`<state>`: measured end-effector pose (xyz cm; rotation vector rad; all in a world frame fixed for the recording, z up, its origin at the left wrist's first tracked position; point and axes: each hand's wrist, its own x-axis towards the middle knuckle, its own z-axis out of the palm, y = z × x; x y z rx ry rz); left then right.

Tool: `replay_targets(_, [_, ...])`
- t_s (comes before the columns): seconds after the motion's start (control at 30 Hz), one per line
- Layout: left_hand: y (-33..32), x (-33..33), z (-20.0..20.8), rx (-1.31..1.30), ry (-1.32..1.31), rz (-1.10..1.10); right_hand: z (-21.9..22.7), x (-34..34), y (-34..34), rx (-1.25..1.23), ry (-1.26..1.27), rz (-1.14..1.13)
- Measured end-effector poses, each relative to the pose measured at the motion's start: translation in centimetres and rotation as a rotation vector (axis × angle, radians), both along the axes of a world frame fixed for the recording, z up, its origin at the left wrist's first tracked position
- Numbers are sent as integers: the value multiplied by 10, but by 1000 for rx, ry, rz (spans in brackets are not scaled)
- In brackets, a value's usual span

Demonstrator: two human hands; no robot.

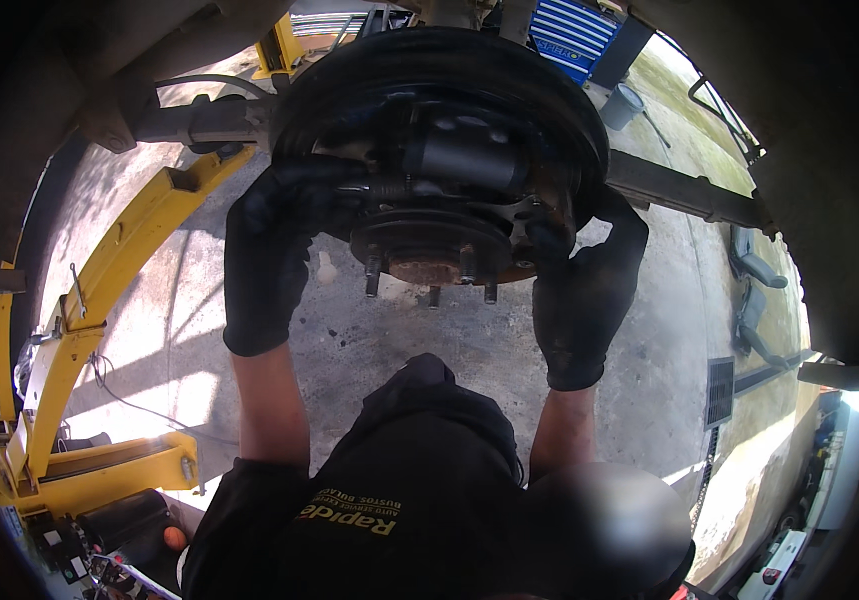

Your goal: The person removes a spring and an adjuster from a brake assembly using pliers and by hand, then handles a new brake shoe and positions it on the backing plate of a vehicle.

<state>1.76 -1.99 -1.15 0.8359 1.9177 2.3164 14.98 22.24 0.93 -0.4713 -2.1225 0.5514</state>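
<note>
A drum brake assembly hangs in front of me, with its round dark backing plate [439,50] at the top. Below sits the wheel hub [429,240], its studs pointing down at me. My left hand [274,240], in a black glove, reaches up to the left of the hub. Its fingers are curled in shadow beside a slim metal rod [381,188]. My right hand [589,290], gloved too, has its fingers closed at the hub's right side, by a pale metal piece with a forked-looking end [517,210]. Shadow hides what either hand grips. A dark cylindrical part [469,160] lies between them.
Dark axle or suspension beams [689,190] extend on both sides of the brake. At left stands a yellow lift arm [139,240] with a wrench [78,290] on it. Behind are a blue tool cabinet [574,35] and a grey bucket [623,105]. A drain grate [719,390] lies right.
</note>
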Motion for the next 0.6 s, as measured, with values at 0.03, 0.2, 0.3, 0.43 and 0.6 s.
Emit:
replay_targets(0.03, [-2, 5, 2, 92, -29, -17, -1, 2, 3, 7, 12, 5])
replay_targets(0.2, [-35, 27, -6, 121, 29, 226, -1, 7, 8, 128, 32, 26])
replay_targets(0.3, [-38, 55, 3, 199, -15, 266, 3, 18, 8, 87, 55, 67])
replay_targets(0.43, [-26, 92, 10, 222, 4, 98, 6, 54, -6, -123, 193, 387])
replay_targets(0.6, [11, 124, 10, 39, 63, 4, 11, 74, -22, -599, 20, 857])
